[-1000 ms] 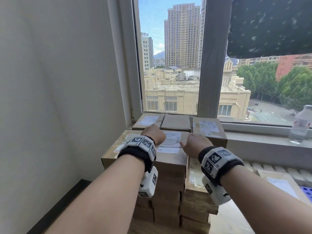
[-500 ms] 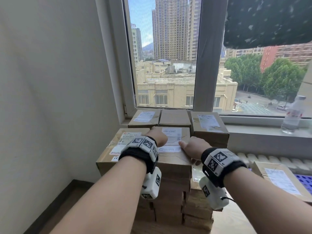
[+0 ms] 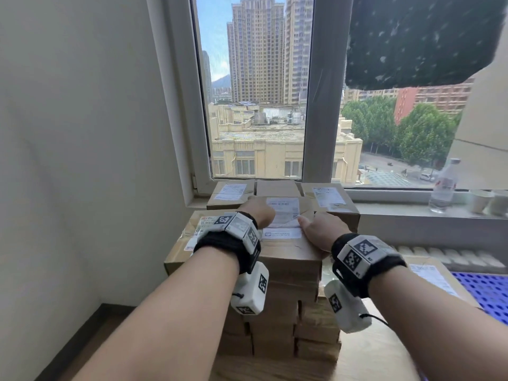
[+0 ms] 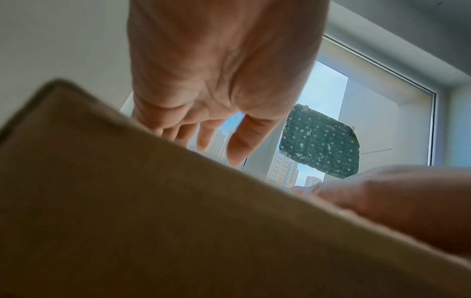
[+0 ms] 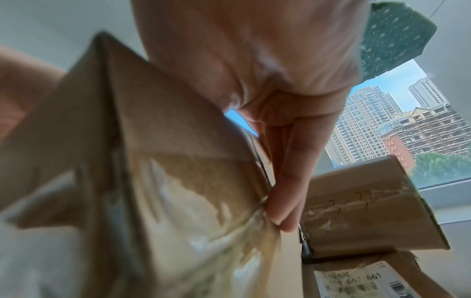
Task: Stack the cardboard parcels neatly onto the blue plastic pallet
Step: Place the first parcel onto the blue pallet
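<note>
A tall stack of cardboard parcels (image 3: pixel 277 303) stands against the window corner. Both hands are on its top parcel (image 3: pixel 288 251), a brown box with white labels. My left hand (image 3: pixel 261 215) lies over the top of the parcel (image 4: pixel 178 221) with fairly straight fingers (image 4: pixel 237 145); some fingertips are hidden behind the box edge. My right hand (image 3: pixel 321 232) grips the parcel's right side, thumb on top. Its fingers (image 5: pixel 282 201) curl down to the parcel's (image 5: pixel 178 131) lower edge. The blue plastic pallet (image 3: pixel 486 292) shows at the right edge.
More parcels (image 3: pixel 327 196) sit on the window sill behind the stack. One labelled parcel (image 3: pixel 437 273) lies by the pallet. A water bottle (image 3: pixel 442 188) and cups (image 3: pixel 481 202) stand on the sill at right. A white wall (image 3: pixel 82 160) closes the left side.
The view has drawn closer to the stack. Both hands have reached a little further over the top parcel, and the right hand has settled on its right edge.
</note>
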Demonstrator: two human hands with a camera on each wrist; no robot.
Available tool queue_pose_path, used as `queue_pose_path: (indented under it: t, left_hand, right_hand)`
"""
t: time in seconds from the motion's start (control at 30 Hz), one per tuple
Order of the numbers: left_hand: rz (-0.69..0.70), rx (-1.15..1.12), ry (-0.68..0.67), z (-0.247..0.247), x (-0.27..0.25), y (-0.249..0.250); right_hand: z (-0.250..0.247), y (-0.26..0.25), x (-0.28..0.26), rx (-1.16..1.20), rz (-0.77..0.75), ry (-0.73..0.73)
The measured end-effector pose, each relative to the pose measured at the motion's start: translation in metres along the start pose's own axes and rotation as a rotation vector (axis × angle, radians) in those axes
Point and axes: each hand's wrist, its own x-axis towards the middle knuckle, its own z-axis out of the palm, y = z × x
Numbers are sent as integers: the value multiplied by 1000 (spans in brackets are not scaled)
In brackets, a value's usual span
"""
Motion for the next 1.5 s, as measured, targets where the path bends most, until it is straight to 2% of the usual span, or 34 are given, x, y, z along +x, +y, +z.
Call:
queue_pose_path:
  t: [0.07,0.23,0.4,0.53,0.7,0.8,1.0,1.33,1.5]
  left_hand:
    - [60,-22,68,-5,0,-2]
    - [85,-227,169,-12,-17,0]
    - [111,-371,194,-3,-41,12]
    - [188,-487,217,19,-59,24]
    - [250,-615,137,50,-78,47]
    - [257,-694,47,69,-88,66]
    - [290,-697,0,119,-101,119]
    - [248,-750,-25,236,-121,235]
    - [228,-793,-50,295,-121,276]
  right_hand:
    - [-6,0,-8,14,15,23]
    - [-17,10,-21,118,76,129]
    - [-27,36,-40,223,105,244]
    - [-35,61,-64,307,137,358]
    - [-45,101,-92,367,206,427]
    - [-57,130,-105,354,243,448]
    - [-82,195,-127,383,267,465]
    - [-138,356,-153,573,160,342]
    - [-154,427,-159,582,141,360]
